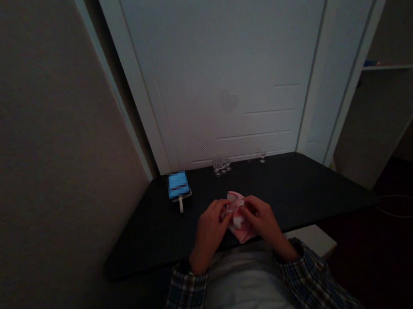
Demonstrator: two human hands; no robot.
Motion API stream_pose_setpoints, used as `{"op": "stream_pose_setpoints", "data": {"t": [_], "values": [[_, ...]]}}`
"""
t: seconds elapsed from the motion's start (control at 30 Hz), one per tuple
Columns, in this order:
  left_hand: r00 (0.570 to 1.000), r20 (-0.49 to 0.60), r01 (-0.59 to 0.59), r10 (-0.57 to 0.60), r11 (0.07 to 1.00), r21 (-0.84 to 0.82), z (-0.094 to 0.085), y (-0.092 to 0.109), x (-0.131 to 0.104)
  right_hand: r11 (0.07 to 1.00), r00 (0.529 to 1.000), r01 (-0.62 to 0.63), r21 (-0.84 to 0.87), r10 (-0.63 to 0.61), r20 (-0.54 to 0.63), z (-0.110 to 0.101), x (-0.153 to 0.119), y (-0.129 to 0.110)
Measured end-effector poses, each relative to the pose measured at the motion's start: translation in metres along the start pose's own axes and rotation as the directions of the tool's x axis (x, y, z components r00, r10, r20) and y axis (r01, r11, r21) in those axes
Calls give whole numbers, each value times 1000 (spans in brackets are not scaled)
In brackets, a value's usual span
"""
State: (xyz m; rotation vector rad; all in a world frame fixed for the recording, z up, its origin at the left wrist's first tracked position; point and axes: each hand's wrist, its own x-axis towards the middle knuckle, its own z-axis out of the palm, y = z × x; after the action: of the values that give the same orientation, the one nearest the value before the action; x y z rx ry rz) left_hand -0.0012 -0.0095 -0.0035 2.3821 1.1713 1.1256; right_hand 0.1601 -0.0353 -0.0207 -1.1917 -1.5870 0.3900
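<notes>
At far left, a blue-screened device (178, 184) stands on the bench (303, 192). The left hand (210, 221) pinches a pink cloth (244, 234) at near middle, grouped small glasses (222, 166) beyond; the right hand (263, 216) pinches it too. Handling looks unfinished; whether the cloth wraps anything, I cannot tell. A lone glass (262, 156) stands far right.

Both hands (211, 223) pinch what is probably a pink cloth (244, 234).

Small glasses (222, 167) bar the rear; rightward, the table (309, 186) lies free.
</notes>
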Motion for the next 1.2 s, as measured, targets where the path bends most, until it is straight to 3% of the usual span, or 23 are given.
{"op": "stream_pose_setpoints", "data": {"t": [0.33, 0.77, 1.2], "values": [[1000, -2, -15, 15, 998, 57, -3, 5, -2, 1000, 1000, 8, -2, -8, 10, -1, 0, -3], [1000, -7, 6, -6, 999, -44, -1, 1, 0, 1000, 1000, -5, -10, 5, 15, 0, 1, 1], [1000, 25, 18, -18, 999, -29, -2, 3, 0, 1000, 1000, 7, 0, -7, 13, 0, 1, -1]]}}
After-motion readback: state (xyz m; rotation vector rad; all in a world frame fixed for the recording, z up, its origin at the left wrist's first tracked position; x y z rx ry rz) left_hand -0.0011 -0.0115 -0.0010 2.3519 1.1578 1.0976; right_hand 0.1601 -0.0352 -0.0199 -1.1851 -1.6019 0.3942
